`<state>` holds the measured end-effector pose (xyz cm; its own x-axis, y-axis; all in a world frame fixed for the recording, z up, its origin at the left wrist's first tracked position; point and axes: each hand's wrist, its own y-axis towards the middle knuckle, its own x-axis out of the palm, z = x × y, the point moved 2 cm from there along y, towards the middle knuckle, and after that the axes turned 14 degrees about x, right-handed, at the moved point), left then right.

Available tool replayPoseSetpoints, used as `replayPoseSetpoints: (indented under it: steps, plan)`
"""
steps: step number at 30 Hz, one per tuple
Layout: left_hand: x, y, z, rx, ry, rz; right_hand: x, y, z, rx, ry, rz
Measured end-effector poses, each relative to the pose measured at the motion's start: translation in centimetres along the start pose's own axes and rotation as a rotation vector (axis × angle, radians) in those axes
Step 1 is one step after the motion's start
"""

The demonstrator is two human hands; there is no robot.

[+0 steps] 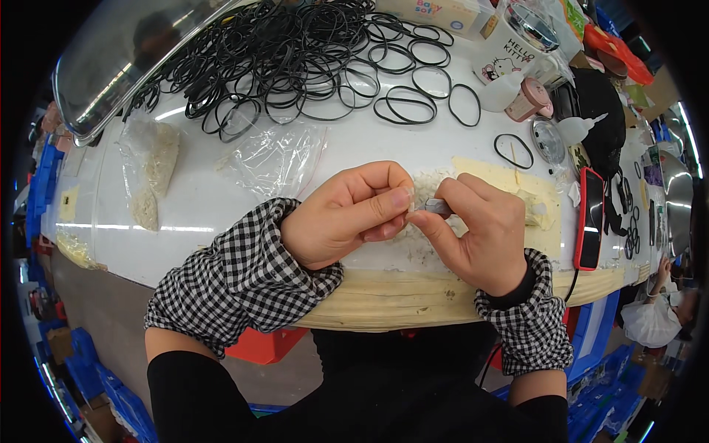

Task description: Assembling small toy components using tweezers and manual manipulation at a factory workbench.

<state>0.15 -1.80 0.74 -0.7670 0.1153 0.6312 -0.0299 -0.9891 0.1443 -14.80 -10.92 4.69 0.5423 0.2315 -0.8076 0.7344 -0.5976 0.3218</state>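
small part (434, 206): a little grey piece pinched between your two hands, just above the table's near edge, at the centre of your view.
right hand (484, 232): closed around the small part, thumb and forefinger gripping it from 3 o'clock; the other fingers are curled in.
left hand (347, 214): fingers bunched shut, the tips meeting the small part from 9 o'clock, nipping something pale and tiny that is too small to tell.
progress: by my reading you are mid-way through fitting one piece; whether it is seated yet you cannot tell from here. a scatter of pale bits (421, 244) lies under your hands, which looks like stock yet to be handled.
table (221, 214): white top with a pale wooden front edge.
plastic bags (151, 170): at 10 o'clock from your hands, holding more pale bits; one clear bag nearer to you lies almost flat.
black rubber rings (295, 59): a big tangled heap at 12 o'clock, well apart from your hands, with loose single rings trailing off toward 1 o'clock.
red phone (588, 218): at 3 o'clock, just beyond your right hand.
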Motion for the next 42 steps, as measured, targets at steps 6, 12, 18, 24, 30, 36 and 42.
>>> replayPoseSetpoints:
  steps: [6,12,18,24,30,36,42]
  plan:
    - [0.09,-0.14,-0.60,0.038,-0.125,-0.006,0.20,0.06,-0.04,-0.026,0.078,0.044]
    - [0.03,-0.09,-0.64,0.034,-0.154,-0.023,0.15,-0.03,0.05,-0.033,0.062,0.041]
    - [0.08,0.01,-0.47,0.033,-0.106,-0.029,-0.01,-0.12,-0.01,-0.031,0.032,0.036]
    - [0.05,0.00,-0.35,0.019,-0.079,-0.039,-0.02,-0.09,-0.03,-0.041,0.046,0.051]
    - [0.08,-0.03,-0.61,0.042,-0.103,-0.020,0.09,-0.09,0.09,-0.047,0.046,0.072]
    - [0.02,-0.06,-0.40,0.024,-0.075,0.002,-0.05,-0.20,0.04,-0.026,0.019,0.018]
    - [-0.08,-0.11,0.05,-0.001,0.017,0.022,0.14,-0.09,0.17,-0.050,0.037,0.075]
